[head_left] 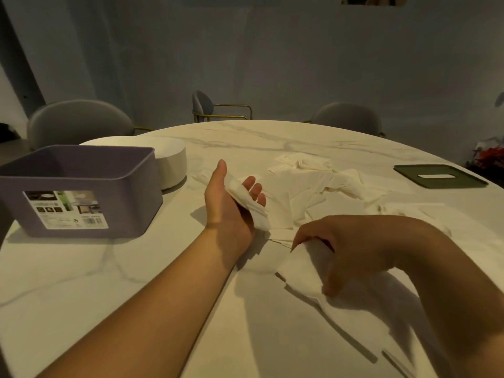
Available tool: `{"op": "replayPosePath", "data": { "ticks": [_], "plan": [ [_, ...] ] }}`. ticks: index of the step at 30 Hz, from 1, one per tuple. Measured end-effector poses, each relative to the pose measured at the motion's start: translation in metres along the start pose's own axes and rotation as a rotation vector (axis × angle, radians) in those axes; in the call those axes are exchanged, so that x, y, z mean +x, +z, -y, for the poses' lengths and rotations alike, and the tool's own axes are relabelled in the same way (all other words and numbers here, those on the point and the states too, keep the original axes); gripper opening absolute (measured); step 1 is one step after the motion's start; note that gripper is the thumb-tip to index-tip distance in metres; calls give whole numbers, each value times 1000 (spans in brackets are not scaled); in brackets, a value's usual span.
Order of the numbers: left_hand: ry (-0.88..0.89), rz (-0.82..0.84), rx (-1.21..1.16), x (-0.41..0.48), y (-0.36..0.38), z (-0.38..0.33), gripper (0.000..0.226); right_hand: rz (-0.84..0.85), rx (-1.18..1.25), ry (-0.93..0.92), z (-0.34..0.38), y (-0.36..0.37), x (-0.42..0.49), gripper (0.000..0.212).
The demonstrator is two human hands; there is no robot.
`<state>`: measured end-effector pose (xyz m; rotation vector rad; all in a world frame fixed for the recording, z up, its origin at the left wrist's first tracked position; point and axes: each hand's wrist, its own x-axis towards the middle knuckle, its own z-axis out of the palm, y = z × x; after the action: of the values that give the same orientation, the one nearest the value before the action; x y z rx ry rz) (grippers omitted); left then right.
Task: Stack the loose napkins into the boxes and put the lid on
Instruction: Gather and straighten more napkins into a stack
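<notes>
My left hand point(229, 203) lies palm up over the table's middle with a folded white napkin point(249, 204) across its relaxed, straight fingers. To its right, my right hand point(341, 244) grips a second white napkin point(302, 264) near the table's front, its fingers curled round the paper. More loose napkins point(321, 181) lie scattered behind both hands. An open purple box point(81, 186) with a label on its front stands at the left. A dark green lid point(439, 175) with a slot lies flat at the far right.
A round white container point(171, 165) stands right behind the purple box. The table point(109, 282) is white marble with a curved far edge. Grey chairs point(79, 121) stand around its far side. Something red point(491, 156) sits beyond the right edge.
</notes>
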<state>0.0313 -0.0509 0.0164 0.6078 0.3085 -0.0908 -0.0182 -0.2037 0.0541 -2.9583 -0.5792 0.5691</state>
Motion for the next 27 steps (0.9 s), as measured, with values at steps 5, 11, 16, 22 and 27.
{"op": "replayPosePath", "data": {
  "ticks": [5, 11, 16, 22, 27],
  "plan": [
    [-25, 7, 20, 1, -1, -1, 49, -10, 124, 64, -3, 6, -3, 37],
    [-42, 7, -51, 1, -4, -3, 52, -389, 1300, 64, -36, -3, 8, 17],
    [-70, 48, -53, -6, 3, 5, 50, -815, 1814, 226, -45, 7, 8, 23],
    [-182, 168, 38, -22, 14, 24, 48, -929, 1590, 126, -12, 7, 23, 16],
    [-150, 302, 106, -19, 11, 31, 58, -859, 1443, -76, 8, 21, 32, 14]
  ]
}}
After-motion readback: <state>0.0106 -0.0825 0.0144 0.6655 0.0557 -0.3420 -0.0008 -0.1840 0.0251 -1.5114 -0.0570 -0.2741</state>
